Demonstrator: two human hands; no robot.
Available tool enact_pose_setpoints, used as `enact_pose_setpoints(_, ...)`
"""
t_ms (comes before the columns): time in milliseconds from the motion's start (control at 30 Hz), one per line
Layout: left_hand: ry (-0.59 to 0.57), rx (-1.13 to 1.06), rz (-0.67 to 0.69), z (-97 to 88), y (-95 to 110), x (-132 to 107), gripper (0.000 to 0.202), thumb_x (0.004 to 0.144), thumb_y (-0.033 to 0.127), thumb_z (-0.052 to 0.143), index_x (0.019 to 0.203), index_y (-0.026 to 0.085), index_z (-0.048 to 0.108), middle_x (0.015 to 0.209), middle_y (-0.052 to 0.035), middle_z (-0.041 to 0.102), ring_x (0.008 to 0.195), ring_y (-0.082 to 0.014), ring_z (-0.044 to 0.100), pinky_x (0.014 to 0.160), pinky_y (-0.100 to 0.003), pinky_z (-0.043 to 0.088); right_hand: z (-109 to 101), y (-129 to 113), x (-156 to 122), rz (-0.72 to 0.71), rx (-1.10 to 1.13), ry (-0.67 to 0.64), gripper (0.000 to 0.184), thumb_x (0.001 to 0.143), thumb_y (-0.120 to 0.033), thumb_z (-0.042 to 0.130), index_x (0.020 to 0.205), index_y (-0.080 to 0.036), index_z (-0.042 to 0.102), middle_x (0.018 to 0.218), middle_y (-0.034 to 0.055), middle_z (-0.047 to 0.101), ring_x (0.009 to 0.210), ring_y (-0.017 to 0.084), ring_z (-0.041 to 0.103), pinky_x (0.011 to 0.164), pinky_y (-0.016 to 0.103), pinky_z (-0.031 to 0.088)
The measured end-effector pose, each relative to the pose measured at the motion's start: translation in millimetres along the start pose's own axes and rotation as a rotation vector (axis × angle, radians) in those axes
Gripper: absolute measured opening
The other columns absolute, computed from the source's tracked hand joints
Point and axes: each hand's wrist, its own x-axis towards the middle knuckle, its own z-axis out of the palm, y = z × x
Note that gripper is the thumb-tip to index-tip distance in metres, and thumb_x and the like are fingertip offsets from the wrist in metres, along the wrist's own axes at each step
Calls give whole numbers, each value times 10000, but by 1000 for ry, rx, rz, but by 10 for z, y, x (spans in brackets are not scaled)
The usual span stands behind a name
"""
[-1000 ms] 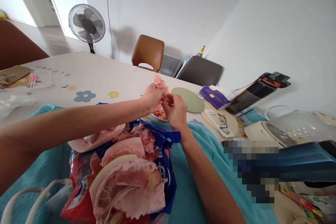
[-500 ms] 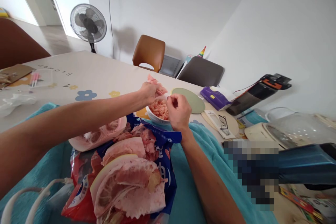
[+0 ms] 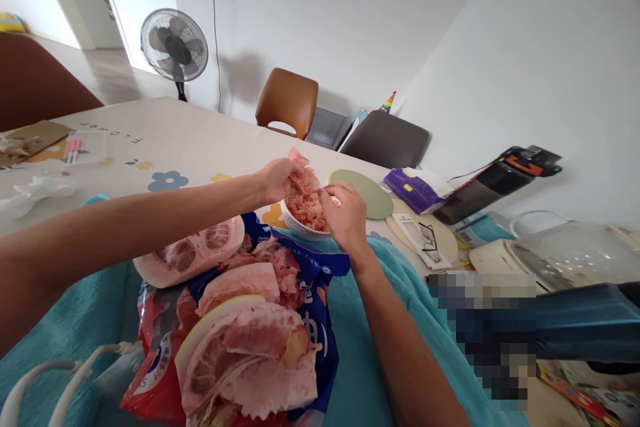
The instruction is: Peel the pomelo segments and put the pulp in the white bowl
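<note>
My left hand (image 3: 278, 178) is closed on a pink pomelo segment (image 3: 301, 177), held just above a white bowl (image 3: 300, 223) of pink pomelo flesh. My right hand (image 3: 347, 215) is at the bowl's right rim, its fingers pinched over the flesh; what they hold is too small to name. In front of the bowl lies a blue and red plastic bag (image 3: 315, 287) heaped with pomelo peel (image 3: 245, 353). Half a hollowed peel (image 3: 193, 255) sits to the left of the bag.
A teal cloth (image 3: 75, 320) covers the near table. A green round mat (image 3: 367, 192), a purple packet (image 3: 413, 190), glasses (image 3: 429, 238) on a card and a black appliance (image 3: 493, 183) lie to the right. Chairs (image 3: 287, 101) and a fan (image 3: 175, 50) stand beyond the table.
My hands came apart, then closed in again over the bowl. My right hand dropped from the segment to the flesh in the bowl. The view shifted slightly.
</note>
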Motion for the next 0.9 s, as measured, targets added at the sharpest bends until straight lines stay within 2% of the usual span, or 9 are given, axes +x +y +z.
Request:
enact_pose_setpoints(133, 11, 6, -13, -6, -35, -10, 237, 664, -61, 445, 708, 160, 518, 602, -30, 569, 539, -147, 560, 547, -260, 431, 16, -16, -7, 22, 54, 37, 187, 837, -253, 534, 907, -208, 700, 992, 86, 696, 876, 219, 641, 834, 380, 493)
enact_pose_setpoints(233, 16, 8, -11, 28, -77, -20, 226, 655, -60, 453, 708, 142, 540, 625, -44, 593, 539, -135, 552, 539, -245, 415, 36, -19, -14, 61, 97, 15, 229, 870, -322, 538, 956, -204, 715, 974, 89, 712, 844, 220, 645, 815, 377, 496)
enact_pose_setpoints(333, 3, -9, 15, 84, -133, -41, 236, 650, -69, 436, 691, 139, 540, 628, -36, 590, 539, -116, 537, 547, -229, 412, 50, -10, -15, 96, 115, -6, 259, 861, -384, 576, 959, -197, 725, 925, 92, 712, 814, 225, 641, 801, 384, 498)
enact_pose_setpoints(533, -7, -83, 74, 154, -244, -65, 315, 631, -95, 401, 762, 117, 594, 683, -48, 621, 659, -132, 603, 658, -234, 465, 41, -15, -10, 157, 128, -8, 204, 795, -348, 641, 900, -182, 697, 860, 71, 684, 758, 208, 615, 758, 371, 494)
enact_pose_setpoints(700, -32, -80, 102, 188, -270, -63, 258, 623, -78, 422, 684, 115, 582, 667, -53, 608, 653, -134, 594, 674, -247, 472, 56, -46, -15, 247, 203, -20, 168, 776, -350, 641, 825, -190, 636, 817, 51, 665, 759, 206, 599, 713, 351, 477)
enact_pose_setpoints(900, 8, -92, 83, 257, -234, -127, 274, 682, -82, 397, 676, 104, 597, 658, -48, 604, 624, -112, 568, 629, -235, 435, 46, -74, -45, 139, 88, 54, 120, 796, -318, 616, 776, -201, 595, 802, 34, 612, 715, 184, 562, 695, 335, 450)
